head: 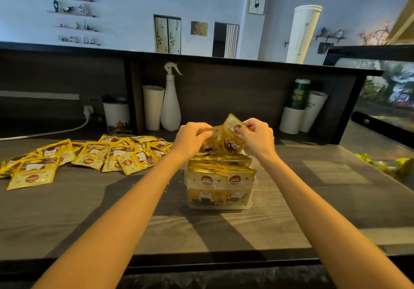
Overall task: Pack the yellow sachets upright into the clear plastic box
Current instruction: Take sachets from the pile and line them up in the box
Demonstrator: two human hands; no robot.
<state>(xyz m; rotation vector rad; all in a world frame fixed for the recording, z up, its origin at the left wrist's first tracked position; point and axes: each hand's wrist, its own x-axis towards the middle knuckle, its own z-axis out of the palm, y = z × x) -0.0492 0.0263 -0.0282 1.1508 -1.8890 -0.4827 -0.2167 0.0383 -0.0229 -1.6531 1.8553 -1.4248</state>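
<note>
Fingers of the left hand are pinched on the top edge of one yellow sachet, and those of the right hand are pinched on the top of a second, tilted sachet; both sachets are held at the far end of the clear plastic box, just above the rows already standing inside. The box sits on the dark wooden counter, and its near rows are packed upright, two abreast (printed faces toward the camera). A loose pile of sachets is spread flat on the counter to the left, well apart from the box, so much of the job appears to be left.

The step in hand is judged to be seating these two sachets into the far gap. It would be done best if the tilted sachet were squared up first, so that its lower edge goes in level rather than corner-first. The standing rows should be pressed toward the near wall to open the slot, and the sachets slid straight down until their tops match the neighbours. How much room remains at the far end cannot be told, since it is hidden by the hands. Forcing should be avoided, as the thin packets would likely buckle or lift those beside them.
</note>
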